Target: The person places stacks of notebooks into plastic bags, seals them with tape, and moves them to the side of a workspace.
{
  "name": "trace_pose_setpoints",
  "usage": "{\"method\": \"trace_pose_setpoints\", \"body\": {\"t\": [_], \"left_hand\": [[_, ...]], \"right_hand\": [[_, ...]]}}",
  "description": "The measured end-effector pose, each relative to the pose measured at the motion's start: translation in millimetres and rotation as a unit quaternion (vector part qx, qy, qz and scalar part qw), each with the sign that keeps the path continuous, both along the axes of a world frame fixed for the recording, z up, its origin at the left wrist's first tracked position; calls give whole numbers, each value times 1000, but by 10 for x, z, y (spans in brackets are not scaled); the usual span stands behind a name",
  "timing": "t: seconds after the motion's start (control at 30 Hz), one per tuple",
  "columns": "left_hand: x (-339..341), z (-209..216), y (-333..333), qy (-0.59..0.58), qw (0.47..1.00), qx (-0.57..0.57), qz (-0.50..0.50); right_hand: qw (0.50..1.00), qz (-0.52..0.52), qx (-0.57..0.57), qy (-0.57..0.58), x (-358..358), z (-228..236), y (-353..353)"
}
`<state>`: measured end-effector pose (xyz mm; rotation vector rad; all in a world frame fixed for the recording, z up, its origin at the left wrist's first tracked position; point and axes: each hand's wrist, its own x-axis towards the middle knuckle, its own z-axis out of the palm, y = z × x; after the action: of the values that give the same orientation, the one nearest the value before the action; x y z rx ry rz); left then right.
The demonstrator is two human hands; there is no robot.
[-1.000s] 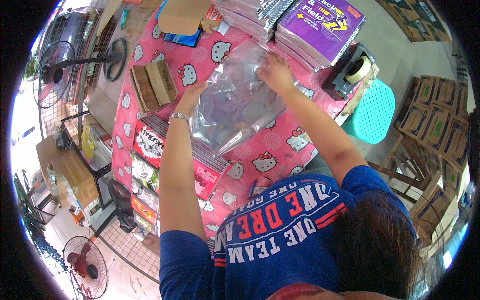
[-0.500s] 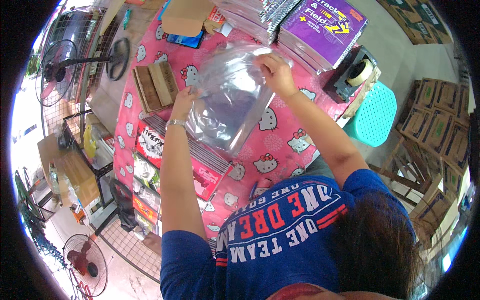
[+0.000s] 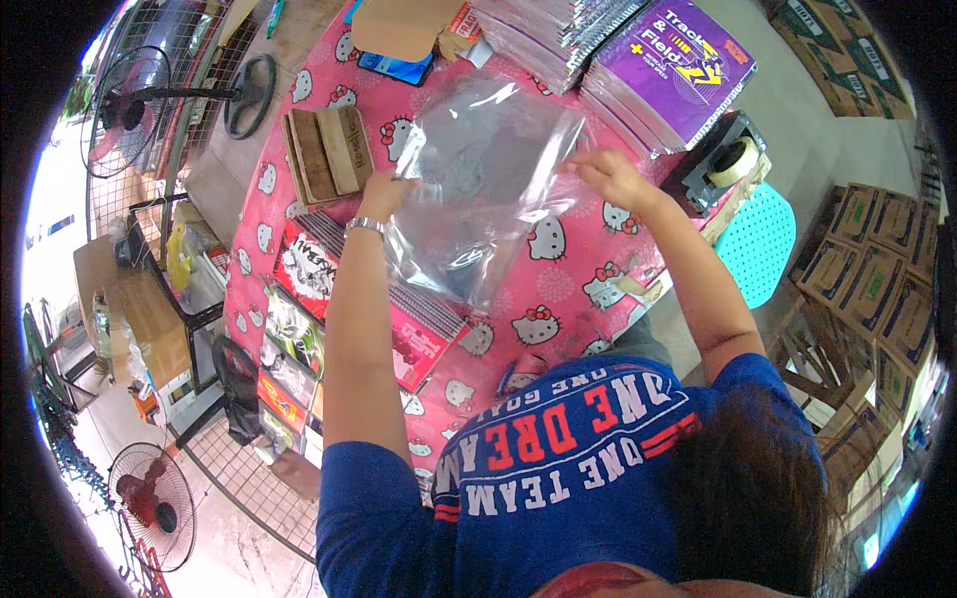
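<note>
A clear plastic bag point(image 3: 486, 189) is held up over a table with a pink cartoon-cat cloth point(image 3: 558, 289). My left hand point(image 3: 384, 192) grips the bag's left edge, and a silver bracelet sits on that wrist. My right hand point(image 3: 610, 176) pinches the bag's right edge. The bag hangs slack and wrinkled between the two hands, its lower end drooping toward a spiral-bound notebook point(image 3: 419, 329) that lies on the cloth.
Stacks of purple-covered notebooks point(image 3: 673, 70) stand at the far side. A tape dispenser point(image 3: 728, 164) is at the right, wooden blocks point(image 3: 324, 154) at the left, and a cardboard box point(image 3: 404, 25) behind. A teal stool point(image 3: 758, 244), cartons point(image 3: 877, 289) and floor fans point(image 3: 150, 100) surround the table.
Both hands have lifted the bag off the table and drawn it nearer. The bag now hangs between them instead of lying spread on the cloth.
</note>
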<state>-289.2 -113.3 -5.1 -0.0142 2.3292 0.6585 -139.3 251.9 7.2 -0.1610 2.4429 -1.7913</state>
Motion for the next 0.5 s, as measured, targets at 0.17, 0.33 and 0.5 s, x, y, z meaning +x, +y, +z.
{"method": "trace_pose_setpoints", "body": {"t": [0.17,0.33,0.5], "left_hand": [[-539,-289,-624,171,974,-121,-85],[-852,-329,-783,344,911,-216,-70],[-520,-112,-309,486,861,-142,51]], "right_hand": [[914,207,346,45,278,-254,-91],[887,145,435,61,146,-287,-158],[854,102,501,94,161,-79,-104]]}}
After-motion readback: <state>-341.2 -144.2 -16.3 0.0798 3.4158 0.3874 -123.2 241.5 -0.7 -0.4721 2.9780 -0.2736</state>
